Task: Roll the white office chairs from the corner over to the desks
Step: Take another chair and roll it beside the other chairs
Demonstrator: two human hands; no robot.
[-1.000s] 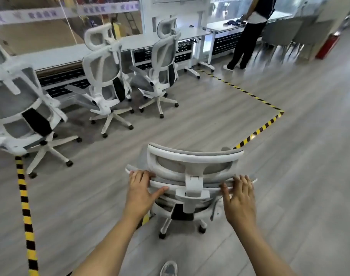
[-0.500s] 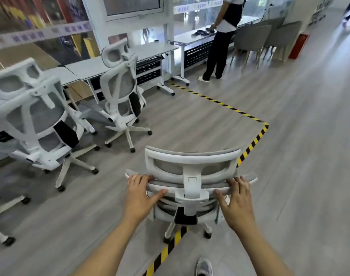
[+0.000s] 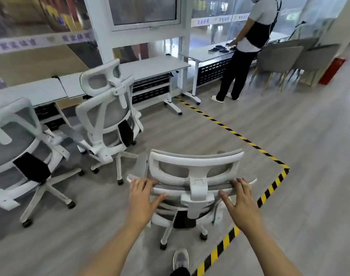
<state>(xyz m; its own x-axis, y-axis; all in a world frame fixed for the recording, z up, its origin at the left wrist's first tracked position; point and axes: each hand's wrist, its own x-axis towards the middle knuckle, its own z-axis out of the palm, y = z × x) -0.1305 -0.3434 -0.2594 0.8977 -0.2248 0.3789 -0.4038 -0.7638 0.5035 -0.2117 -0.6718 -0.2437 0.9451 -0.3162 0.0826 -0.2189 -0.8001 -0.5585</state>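
Note:
A white office chair [image 3: 194, 172] with grey mesh stands right in front of me, seen from behind, its wheels over the striped floor tape. My left hand [image 3: 142, 198] grips the left end of the backrest's top rail. My right hand [image 3: 241, 200] grips the right end of that rail. Two more white chairs stand to the left: one [image 3: 108, 116] just ahead-left by the white desk [image 3: 154, 66], another [image 3: 16, 148] at the left edge.
Yellow-black floor tape [image 3: 240, 136] marks a corner to the right. A person [image 3: 246, 48] stands at a second desk [image 3: 206, 54] at the back right, with grey chairs [image 3: 279, 56] and a red box [image 3: 331, 70] beyond. My shoe [image 3: 180, 259] is behind the chair.
The chair and I have moved forward and turned right, toward the desks. The parked chairs have slid left and nearer in view. Both hands keep their hold on the rail.

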